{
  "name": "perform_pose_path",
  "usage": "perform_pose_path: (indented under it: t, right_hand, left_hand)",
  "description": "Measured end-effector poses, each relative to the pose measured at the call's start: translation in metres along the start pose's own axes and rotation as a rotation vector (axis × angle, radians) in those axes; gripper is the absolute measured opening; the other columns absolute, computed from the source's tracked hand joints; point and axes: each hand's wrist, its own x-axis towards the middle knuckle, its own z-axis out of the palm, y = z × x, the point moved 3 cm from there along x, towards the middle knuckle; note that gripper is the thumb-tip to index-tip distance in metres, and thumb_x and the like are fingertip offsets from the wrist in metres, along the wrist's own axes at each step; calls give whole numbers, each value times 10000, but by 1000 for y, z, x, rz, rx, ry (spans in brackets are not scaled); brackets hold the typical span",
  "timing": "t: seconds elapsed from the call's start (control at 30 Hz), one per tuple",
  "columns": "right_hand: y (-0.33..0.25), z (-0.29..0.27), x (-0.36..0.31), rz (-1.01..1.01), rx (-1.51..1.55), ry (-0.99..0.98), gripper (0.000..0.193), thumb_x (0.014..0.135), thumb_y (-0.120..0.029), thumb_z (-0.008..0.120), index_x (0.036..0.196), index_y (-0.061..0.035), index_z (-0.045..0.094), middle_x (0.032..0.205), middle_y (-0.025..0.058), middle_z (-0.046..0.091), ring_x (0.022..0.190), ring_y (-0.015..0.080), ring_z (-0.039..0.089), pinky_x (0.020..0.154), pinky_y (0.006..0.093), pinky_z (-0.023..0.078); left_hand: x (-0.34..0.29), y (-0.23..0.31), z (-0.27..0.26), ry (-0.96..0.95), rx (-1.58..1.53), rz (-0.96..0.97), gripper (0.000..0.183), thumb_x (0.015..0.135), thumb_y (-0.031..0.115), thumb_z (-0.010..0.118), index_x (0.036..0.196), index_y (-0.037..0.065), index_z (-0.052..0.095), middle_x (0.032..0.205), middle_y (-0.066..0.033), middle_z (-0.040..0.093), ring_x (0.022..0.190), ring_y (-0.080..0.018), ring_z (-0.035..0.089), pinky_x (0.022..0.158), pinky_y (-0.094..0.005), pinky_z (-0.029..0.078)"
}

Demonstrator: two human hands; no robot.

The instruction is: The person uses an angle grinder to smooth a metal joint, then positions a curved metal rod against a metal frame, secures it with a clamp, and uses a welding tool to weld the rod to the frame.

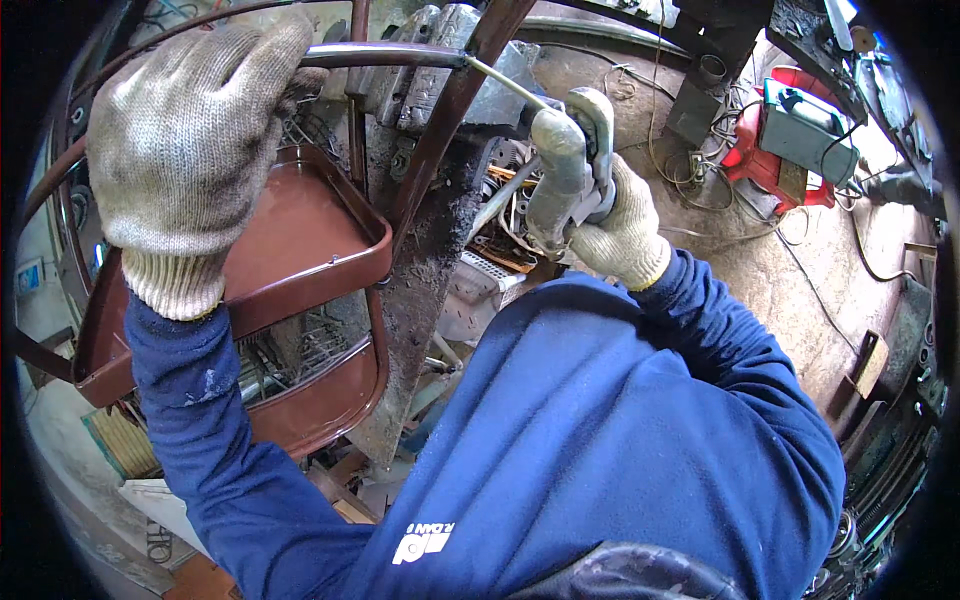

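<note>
My left hand (pixel 190 150), fingers curled tight round the grey tube (pixel 380 55) above the brown frame (pixel 300 250). Right hand (pixel 615 225) fisted on electrode holder (pixel 570 170), rod tip at the tube. Red box-shaped welder (pixel 790 140) top right.

Small blue-white label (pixel 28 277) at far left edge — flattened cardboard box (pixel 160 520), dark print, lower left.

L hand (pixel 190 150) grips brown frame (pixel 300 250); R hand (pixel 625 235) holds electrode holder (pixel 570 170).
</note>
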Motion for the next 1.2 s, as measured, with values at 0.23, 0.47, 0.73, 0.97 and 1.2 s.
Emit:
perform_pose_path:
  t: [0.23, 0.47, 0.73, 0.97, 1.2]
  right_hand:
    - [-5, -2, 2, -3, -16, -12, 468, 698, -206, 831, 1072, -32, 609, 943, 171, 706, 873, 260, 718, 761, 364, 559]
    - [-6, -4, 2, 46, 124, -98, 488, 715, -180, 835, 1115, -26, 602, 1015, 130, 695, 929, 186, 686, 816, 322, 546]
    - [-26, -14, 5, 63, 233, -163, 512, 689, -143, 839, 1128, -18, 605, 1020, 90, 695, 936, 150, 663, 843, 315, 534]
    - [2, -8, 1, 11, 36, -27, 451, 692, -179, 804, 1074, -27, 619, 930, 165, 706, 860, 232, 715, 765, 350, 554]
    - [0, -5, 3, -67, -35, -5, 435, 713, -203, 802, 1068, -31, 618, 914, 178, 705, 838, 279, 723, 749, 365, 560]
  left_hand:
    - [-1, 0, 2, 45, 43, 1, 514, 718, 157, 796, 1218, 179, 676, 918, -64, 712, 802, -248, 694, 693, -367, 554]
    - [-2, -2, 1, 40, -3, 27, 542, 698, 131, 800, 1224, 164, 672, 935, -62, 713, 802, -258, 691, 697, -375, 554]
    - [-5, -3, 3, 13, -14, 15, 559, 652, 85, 791, 1194, 160, 677, 979, -78, 709, 855, -275, 690, 740, -386, 555]
    - [-2, -2, 1, -25, -7, -3, 619, 628, 84, 797, 1224, 185, 667, 968, -75, 710, 837, -263, 691, 731, -381, 554]
    - [-5, -2, 3, -3, 20, -24, 547, 684, 135, 794, 1215, 185, 673, 969, -75, 713, 829, -259, 693, 719, -378, 553]
